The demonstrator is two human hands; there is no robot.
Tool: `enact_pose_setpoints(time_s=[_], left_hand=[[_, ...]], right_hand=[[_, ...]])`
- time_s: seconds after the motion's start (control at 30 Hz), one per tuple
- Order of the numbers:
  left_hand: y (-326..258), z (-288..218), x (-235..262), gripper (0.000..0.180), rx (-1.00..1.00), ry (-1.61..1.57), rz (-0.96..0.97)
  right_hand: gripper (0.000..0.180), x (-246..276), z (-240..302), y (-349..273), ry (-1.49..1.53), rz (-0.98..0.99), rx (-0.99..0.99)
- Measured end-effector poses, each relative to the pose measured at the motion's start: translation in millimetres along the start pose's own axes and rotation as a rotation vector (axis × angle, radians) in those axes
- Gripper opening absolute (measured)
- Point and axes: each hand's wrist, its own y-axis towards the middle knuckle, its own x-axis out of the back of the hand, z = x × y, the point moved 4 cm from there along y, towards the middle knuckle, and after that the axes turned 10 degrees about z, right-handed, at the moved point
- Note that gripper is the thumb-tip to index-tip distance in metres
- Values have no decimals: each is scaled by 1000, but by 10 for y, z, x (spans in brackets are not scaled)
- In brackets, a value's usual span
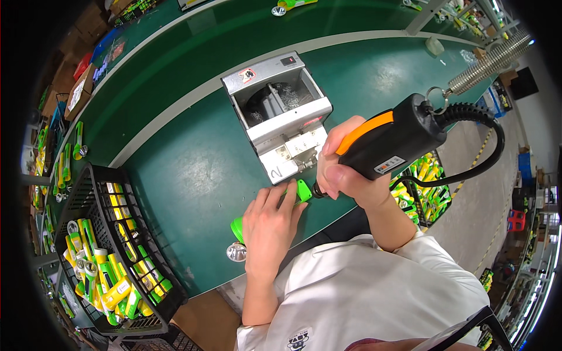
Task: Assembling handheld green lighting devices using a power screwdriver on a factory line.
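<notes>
My left hand (269,225) presses a green flashlight (304,191) against the table, fingers wrapped over its middle. A round silver reflector (236,252) shows beside my left wrist, by the flashlight's other end; whether they are joined I cannot tell. My right hand (351,178) grips a black electric screwdriver (404,137) with an orange strip, held tilted. Its tip meets or nearly meets the flashlight's green end. Just beyond both hands stands a grey screw feeder (322,108) with loose screws in its tray.
A coiled spring (492,61) holds the screwdriver from above, and its black cable (494,155) loops to the right. Black crates (96,193) of yellow-green flashlights stand at the left, another crate (442,199) at the right. The green table (199,181) has a raised rear ledge.
</notes>
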Motion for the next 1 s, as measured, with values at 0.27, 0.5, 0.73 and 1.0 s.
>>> enact_pose_setpoints(time_s=[0.27,0.5,0.73,1.0], left_hand=[[10,4,-15,40,4,-11,5],[-6,12,37,41,3,-28,4],[-12,21,49,42,-3,-33,39],[-1,-16,13,43,-19,-14,6]], right_hand=[[26,-21,-210,-112,40,-17,33],[26,-63,-151,-163,-132,248,216],[22,-114,-150,-171,-138,285,227],[29,40,99,-117,149,184,296]])
